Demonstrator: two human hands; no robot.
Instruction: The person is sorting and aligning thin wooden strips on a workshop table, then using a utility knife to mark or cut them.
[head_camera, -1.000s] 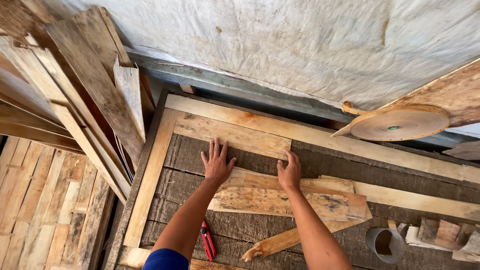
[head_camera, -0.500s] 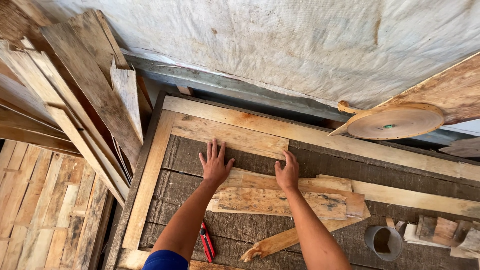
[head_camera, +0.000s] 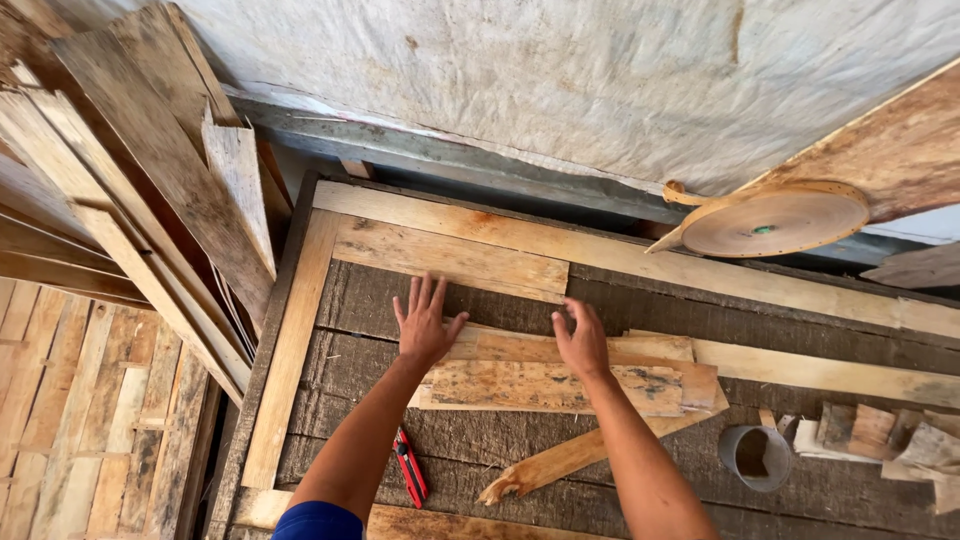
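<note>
Both hands lie flat and unclenched, left hand (head_camera: 425, 325) and right hand (head_camera: 580, 340) pressing the stacked wood pieces (head_camera: 560, 375) on the dark desk (head_camera: 360, 300) inside the pale frame (head_camera: 290, 350), apparently positioning them; alignment against the frame comes next.

Both arms reach forward, the left hand (head_camera: 425, 325) flat with fingers spread wide, the right hand (head_camera: 581, 340) palm down with fingers bent.

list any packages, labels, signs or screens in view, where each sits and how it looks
None of these is in view: only bare wood planks, a coiled roll of tan strip with a tiny green spot at its hub, a red utility knife and a grey cup.
</note>
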